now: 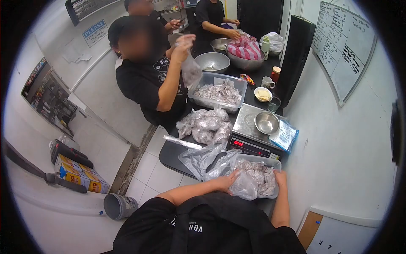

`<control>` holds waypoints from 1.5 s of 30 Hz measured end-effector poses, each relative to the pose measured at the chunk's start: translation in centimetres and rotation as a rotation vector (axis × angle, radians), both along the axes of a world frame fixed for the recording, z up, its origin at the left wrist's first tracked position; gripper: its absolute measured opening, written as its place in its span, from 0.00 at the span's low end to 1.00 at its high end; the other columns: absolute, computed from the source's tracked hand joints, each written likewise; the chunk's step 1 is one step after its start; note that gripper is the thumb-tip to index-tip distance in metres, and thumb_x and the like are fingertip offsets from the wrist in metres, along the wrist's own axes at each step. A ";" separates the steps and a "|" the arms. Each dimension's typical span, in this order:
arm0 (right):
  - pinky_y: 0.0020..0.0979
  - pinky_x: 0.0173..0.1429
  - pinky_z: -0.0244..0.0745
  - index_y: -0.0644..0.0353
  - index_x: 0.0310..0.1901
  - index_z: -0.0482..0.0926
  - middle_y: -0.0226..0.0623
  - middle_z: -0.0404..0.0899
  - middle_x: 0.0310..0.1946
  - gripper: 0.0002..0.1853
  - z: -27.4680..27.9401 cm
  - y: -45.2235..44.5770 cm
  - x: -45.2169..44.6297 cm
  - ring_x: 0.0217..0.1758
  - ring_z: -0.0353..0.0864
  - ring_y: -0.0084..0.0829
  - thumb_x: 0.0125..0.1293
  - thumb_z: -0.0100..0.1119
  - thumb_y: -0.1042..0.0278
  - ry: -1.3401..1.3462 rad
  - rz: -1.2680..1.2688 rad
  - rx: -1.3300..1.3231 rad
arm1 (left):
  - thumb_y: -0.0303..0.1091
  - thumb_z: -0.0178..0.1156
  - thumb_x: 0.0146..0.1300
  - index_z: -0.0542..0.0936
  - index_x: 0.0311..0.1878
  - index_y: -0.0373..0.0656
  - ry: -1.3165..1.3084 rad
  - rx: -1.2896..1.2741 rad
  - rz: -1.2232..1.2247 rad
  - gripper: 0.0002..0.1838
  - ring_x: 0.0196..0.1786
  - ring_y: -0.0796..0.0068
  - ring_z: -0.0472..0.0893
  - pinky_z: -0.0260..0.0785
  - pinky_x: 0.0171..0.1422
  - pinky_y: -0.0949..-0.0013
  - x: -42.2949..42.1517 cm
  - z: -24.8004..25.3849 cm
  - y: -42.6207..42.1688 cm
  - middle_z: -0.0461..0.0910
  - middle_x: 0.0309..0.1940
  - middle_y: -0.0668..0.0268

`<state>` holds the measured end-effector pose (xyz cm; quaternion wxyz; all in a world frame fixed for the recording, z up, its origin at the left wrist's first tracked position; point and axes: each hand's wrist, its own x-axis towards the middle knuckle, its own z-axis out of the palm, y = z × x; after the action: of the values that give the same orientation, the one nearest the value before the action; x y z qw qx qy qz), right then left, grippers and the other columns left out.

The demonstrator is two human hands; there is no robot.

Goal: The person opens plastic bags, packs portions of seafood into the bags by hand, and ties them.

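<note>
A clear plastic container (pixel 275 194) filled with pieces of greyish meat or seafood stands at the near end of the dark table. My right hand (pixel 280 178) grips its right rim. At its left side, my left hand (pixel 227 182) is closed against the edge, fingers partly hidden. A clear plastic bag (pixel 245 187) lies over the container's near left corner, touching my left hand; I cannot tell whether the fingers pinch it too. More loose plastic bags (pixel 203 160) lie just beyond. Behind the container, a digital scale (pixel 249 146) carries a steel bowl (pixel 267 122).
Filled, tied bags (pixel 207 125) are piled left of the scale, before a larger tub (pixel 218 93). A co-worker (pixel 146 80) holds up a filled bag (pixel 191 71); two other people stand farther back. A blue-white packet (pixel 284 135), glass (pixel 274 104) and mug (pixel 267 82) line the right side.
</note>
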<state>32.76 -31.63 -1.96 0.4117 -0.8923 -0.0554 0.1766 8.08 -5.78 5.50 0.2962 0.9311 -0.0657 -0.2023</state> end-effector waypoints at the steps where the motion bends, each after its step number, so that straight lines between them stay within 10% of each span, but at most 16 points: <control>1: 0.34 0.44 0.72 0.66 0.37 0.83 0.43 0.83 0.32 0.15 -0.1 0.0 0.0 0.36 0.81 0.36 0.54 0.62 0.61 -0.002 0.002 0.017 | 0.46 0.75 0.38 0.37 0.70 0.36 -0.003 -0.018 0.004 0.65 0.54 0.35 0.71 0.66 0.60 0.52 0.0 0.1 0.0 0.30 0.71 0.45; 24: 0.36 0.49 0.71 0.68 0.43 0.79 0.48 0.82 0.37 0.21 0.1 -0.1 0.2 0.42 0.81 0.40 0.56 0.61 0.58 -0.010 0.051 -0.042 | 0.46 0.75 0.39 0.42 0.70 0.35 0.073 -0.008 0.034 0.63 0.57 0.36 0.69 0.66 0.61 0.53 0.1 1.6 -0.3 0.31 0.72 0.50; 30: 0.37 0.62 0.65 0.68 0.54 0.73 0.52 0.73 0.53 0.37 2.7 -0.1 0.4 0.58 0.72 0.40 0.53 0.64 0.42 0.150 0.048 -0.151 | 0.57 0.70 0.40 0.38 0.71 0.35 0.091 -0.047 0.036 0.65 0.72 0.41 0.39 0.39 0.74 0.54 0.5 -1.2 0.3 0.31 0.72 0.46; 34: 0.27 0.55 0.70 0.68 0.53 0.74 0.42 0.79 0.45 0.22 9.5 2.2 -1.2 0.48 0.78 0.29 0.64 0.58 0.60 -0.213 0.025 0.350 | 0.61 0.66 0.45 0.32 0.71 0.36 0.182 -0.227 0.103 0.66 0.74 0.45 0.34 0.32 0.75 0.55 0.5 3.7 1.1 0.32 0.72 0.45; 40: 0.30 0.48 0.76 0.66 0.42 0.78 0.38 0.81 0.36 0.12 21.6 7.7 -8.8 0.39 0.81 0.28 0.68 0.52 0.65 0.361 0.633 0.766 | 0.54 0.68 0.44 0.39 0.70 0.29 0.135 -0.415 0.134 0.63 0.74 0.55 0.47 0.42 0.74 0.67 1.3 8.9 0.6 0.45 0.69 0.38; 45: 0.26 0.42 0.74 0.64 0.35 0.79 0.31 0.81 0.30 0.12 12.4 10.3 -10.9 0.34 0.79 0.22 0.68 0.49 0.65 0.231 0.801 0.233 | 0.34 0.60 0.54 0.56 0.70 0.40 -0.132 -0.648 0.481 0.40 0.55 0.73 0.73 0.64 0.58 0.72 1.7 6.3 0.3 0.69 0.61 0.51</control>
<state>21.87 -21.35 10.48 0.4123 -0.7223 -0.3703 0.4136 9.73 -5.45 11.77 0.6082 0.7895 0.0746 -0.0359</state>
